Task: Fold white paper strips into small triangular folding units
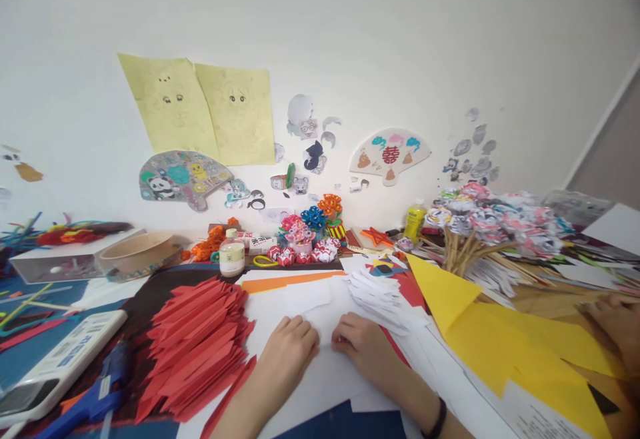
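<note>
Over large white paper sheets [330,372], my left hand [295,346] and my right hand [363,349] face each other with a small gap between them. Both hands are closed, fingers curled and fingertips pinched inward. Whatever lies between the fingertips blends into the white paper and cannot be made out. Just beyond my left hand lies a small white paper piece [310,297]. Past my right hand is a pile of folded white paper strips [380,296]. To the left of my left hand lies a big heap of folded red paper strips [200,349].
A blue glue gun [107,386] and a white power strip [63,359] lie at left. A small jar [231,254] and paper flowers [300,226] stand along the wall. Yellow paper [515,339] spreads at right, near another person's hand [617,322] and a paper-flower bouquet [495,222].
</note>
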`<control>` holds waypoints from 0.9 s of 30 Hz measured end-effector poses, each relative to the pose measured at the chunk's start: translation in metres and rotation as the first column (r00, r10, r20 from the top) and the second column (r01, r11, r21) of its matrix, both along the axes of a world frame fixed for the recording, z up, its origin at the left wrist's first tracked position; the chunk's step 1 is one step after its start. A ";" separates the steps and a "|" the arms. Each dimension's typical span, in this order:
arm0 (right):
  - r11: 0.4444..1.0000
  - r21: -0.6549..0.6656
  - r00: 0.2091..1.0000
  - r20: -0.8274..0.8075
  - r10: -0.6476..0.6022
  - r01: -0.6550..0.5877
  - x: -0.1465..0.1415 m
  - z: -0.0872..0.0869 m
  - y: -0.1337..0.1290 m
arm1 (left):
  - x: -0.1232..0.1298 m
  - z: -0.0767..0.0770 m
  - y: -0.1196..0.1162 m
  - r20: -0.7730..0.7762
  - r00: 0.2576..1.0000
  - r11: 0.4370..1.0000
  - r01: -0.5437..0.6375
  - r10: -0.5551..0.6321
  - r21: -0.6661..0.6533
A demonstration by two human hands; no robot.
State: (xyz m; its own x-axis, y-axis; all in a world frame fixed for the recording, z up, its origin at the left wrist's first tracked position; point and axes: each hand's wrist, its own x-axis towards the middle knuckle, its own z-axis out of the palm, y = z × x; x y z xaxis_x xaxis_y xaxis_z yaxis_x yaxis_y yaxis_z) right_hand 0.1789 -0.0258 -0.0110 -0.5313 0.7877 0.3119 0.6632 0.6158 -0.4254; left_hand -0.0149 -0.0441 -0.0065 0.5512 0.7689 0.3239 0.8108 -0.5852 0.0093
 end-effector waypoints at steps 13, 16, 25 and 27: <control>0.968 0.233 0.988 0.144 0.062 -0.095 0.007 -0.016 0.004 | -0.009 -0.002 0.001 -0.032 0.998 0.998 0.061 -0.060 0.031; 0.956 0.270 0.981 0.182 0.068 -0.116 0.008 -0.015 0.004 | -0.013 0.000 0.002 -0.052 0.997 0.998 0.053 -0.051 0.032; 0.936 0.314 0.963 0.258 0.078 -0.160 0.007 -0.010 0.001 | -0.015 0.004 -0.001 -0.076 0.995 0.998 0.061 -0.059 0.020; 0.933 0.314 0.958 0.274 0.086 -0.174 0.007 -0.008 0.000 | -0.013 0.004 -0.003 -0.060 0.997 0.998 0.047 -0.045 0.039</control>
